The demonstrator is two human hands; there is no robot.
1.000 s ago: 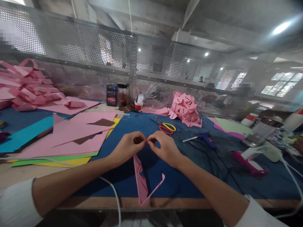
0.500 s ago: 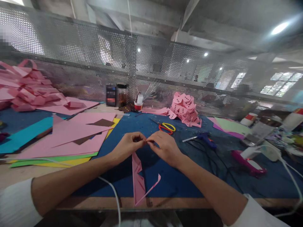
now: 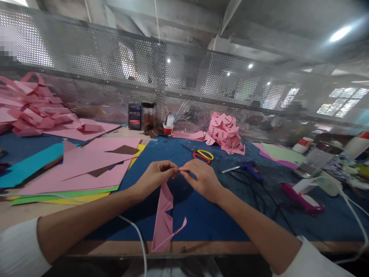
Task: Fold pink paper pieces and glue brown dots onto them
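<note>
A folded pink paper strip (image 3: 165, 215), with notches along its right side and a thin curled tail, hangs below my left hand (image 3: 157, 177) toward the table's front edge. The fingers of my left hand are pinched on its upper end. My right hand (image 3: 201, 179) is closed too, thumb and fingertips meeting those of the left; the bit between the fingertips is mostly hidden, seemingly the strip's end. Beyond my hands lie scissors (image 3: 204, 155) with red and yellow handles. To the right rests a blue glue gun (image 3: 251, 169) with a dark cord.
Left are stacked coloured paper sheets (image 3: 95, 181) and a heap of pink paper strips (image 3: 37, 104). A pile of dotted pink pieces (image 3: 225, 132) stands at the back, near a red-and-white cup (image 3: 168, 128). A white cable (image 3: 138, 234) crosses the front edge; a magenta device (image 3: 302, 198) sits right.
The hanging end of the pink strip has swung left, and its curled tail has moved with it. Both hands stay nearly in place, still pinched together.
</note>
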